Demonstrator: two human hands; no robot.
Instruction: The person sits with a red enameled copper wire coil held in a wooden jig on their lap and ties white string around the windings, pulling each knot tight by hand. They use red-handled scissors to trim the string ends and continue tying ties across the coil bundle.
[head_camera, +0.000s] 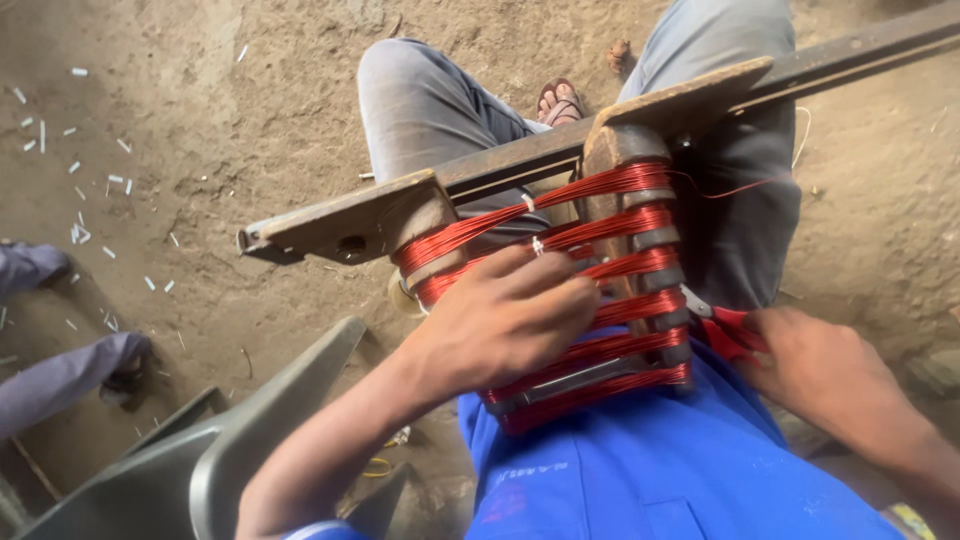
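Note:
A wooden and metal winding frame (345, 225) rests across my lap, wrapped with several bands of red wire (620, 228). My left hand (510, 318) lies palm down on the wire bands near the middle, fingers curled over them. My right hand (825, 375) sits at the frame's right side, gripping red-handled scissors (728, 332) whose blades point toward the lower wire bands. A loose strand of red wire (735, 188) trails off to the right from the top band.
A grey plastic chair (215, 450) stands at lower left. Another person's legs in grey trousers (65, 375) are at the left edge. Small white tube scraps (95, 185) litter the dirt floor. My sandalled foot (560, 100) shows beyond the frame.

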